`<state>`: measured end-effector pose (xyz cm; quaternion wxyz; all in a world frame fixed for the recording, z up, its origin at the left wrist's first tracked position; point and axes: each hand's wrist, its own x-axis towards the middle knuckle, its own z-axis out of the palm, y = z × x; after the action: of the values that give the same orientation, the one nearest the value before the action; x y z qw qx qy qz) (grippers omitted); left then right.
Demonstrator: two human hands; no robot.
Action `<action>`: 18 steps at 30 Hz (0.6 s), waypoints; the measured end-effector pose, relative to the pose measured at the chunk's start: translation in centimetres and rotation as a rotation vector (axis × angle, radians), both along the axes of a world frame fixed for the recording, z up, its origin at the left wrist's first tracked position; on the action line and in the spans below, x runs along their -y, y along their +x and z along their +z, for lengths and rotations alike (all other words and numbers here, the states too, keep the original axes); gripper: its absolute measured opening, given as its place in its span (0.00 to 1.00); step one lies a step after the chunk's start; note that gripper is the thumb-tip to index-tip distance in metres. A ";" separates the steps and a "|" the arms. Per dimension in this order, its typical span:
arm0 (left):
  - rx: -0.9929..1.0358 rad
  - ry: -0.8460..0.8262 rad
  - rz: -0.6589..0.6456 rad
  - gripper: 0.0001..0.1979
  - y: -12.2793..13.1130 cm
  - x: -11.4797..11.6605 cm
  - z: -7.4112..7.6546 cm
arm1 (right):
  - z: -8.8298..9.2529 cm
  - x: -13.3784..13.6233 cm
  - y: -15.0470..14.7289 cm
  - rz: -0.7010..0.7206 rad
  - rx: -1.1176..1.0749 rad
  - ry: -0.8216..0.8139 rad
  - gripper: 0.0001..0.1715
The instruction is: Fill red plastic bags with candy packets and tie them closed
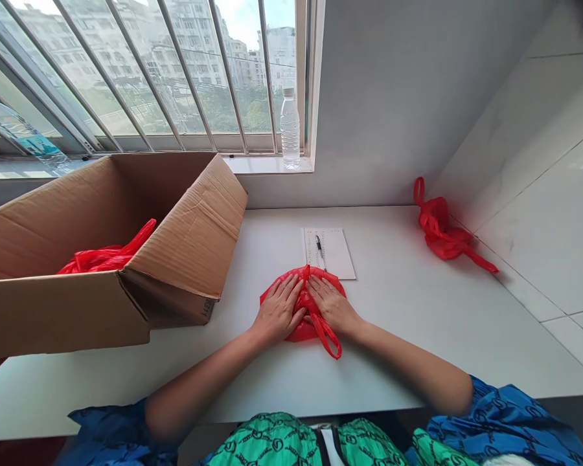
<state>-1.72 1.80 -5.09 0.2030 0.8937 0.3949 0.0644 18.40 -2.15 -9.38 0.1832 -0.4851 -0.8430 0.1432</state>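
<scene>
Pressing a red bag (307,304), both hands (278,309) (333,305) sit clear of the counter edge (408,405).

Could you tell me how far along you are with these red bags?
One red plastic bag lies in the cardboard box. A second bag is in hand, flattened on the white counter under the left hand and right hand. A third bag lies crumpled by the wall.

On the tabletop (408,336), a bag (304,330) sits front and centre, with a sheet of paper (336,254) just behind it and a pen (319,251) on that. A box (189,239) stands left, another bag (97,260) inside it. A third bag (440,230) lies right, against the wall (525,213). Behind, a bottle (290,129) stands on the windowsill (267,165).
</scene>
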 end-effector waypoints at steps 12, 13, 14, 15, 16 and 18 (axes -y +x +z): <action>0.355 -0.376 0.220 0.08 -0.5 -0.2 9.6 | 11.4 -0.2 2.4 -0.060 -0.662 -0.272 0.09; 0.349 -0.408 0.232 0.11 -0.4 -0.1 11.5 | 12.7 -0.1 2.4 -0.074 -0.710 -0.267 0.08; 0.338 -0.435 0.223 0.14 -0.3 0.0 13.3 | 13.9 -0.1 2.3 -0.075 -0.749 -0.245 0.07; 0.333 -0.456 0.190 0.16 -0.2 0.0 15.0 | 15.0 0.0 2.1 -0.059 -0.778 -0.213 0.06; 0.327 -0.470 0.140 0.14 -0.1 0.0 16.6 | 15.9 0.0 2.0 -0.038 -0.807 -0.166 0.05; 0.313 -0.471 0.050 0.09 -0.2 -0.4 19.5 | 17.2 0.2 2.0 -0.002 -0.851 -0.093 0.04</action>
<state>-1.95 2.18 14.43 0.4618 0.7911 0.3849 0.1130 20.36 -2.39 7.79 0.4927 -0.3912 -0.6845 0.3684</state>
